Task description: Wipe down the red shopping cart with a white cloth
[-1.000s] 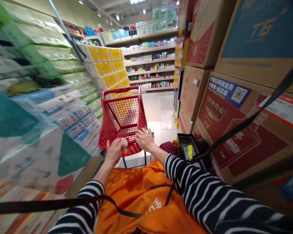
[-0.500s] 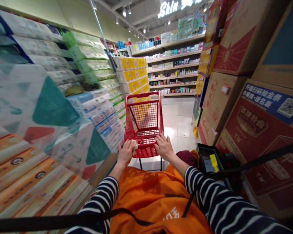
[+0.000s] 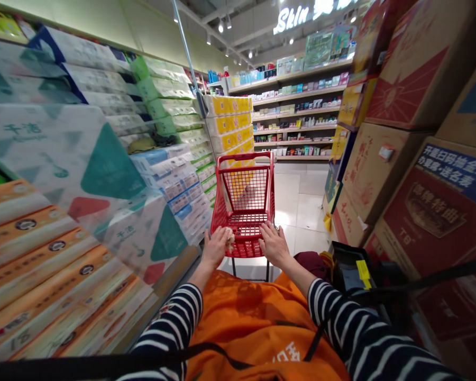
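A red plastic shopping cart [image 3: 244, 201] with mesh sides stands just ahead of me, and its basket shows nothing inside. My left hand [image 3: 216, 247] is on the cart's near rim, with a small crumpled white tissue [image 3: 230, 238] pinched in its fingers. My right hand [image 3: 273, 244] lies over the same rim a short way to the right, fingers spread and curled on the red plastic. Striped sleeves cover both forearms, which reach out over my orange apron [image 3: 254, 323].
Stacked tissue packs [image 3: 103, 174] form a tall wall on the left. Printed cardboard cartons [image 3: 396, 174] are piled on the right, with a black bag [image 3: 353, 270] low beside my right arm. Shelves of skincare goods [image 3: 297, 111] stand beyond the tiled floor [image 3: 301, 211].
The view has moved forward along the aisle, and the far shelves look nearer. Cart and hands sit further right in the picture. Both hands stay on the rim, the tissue still in the left.
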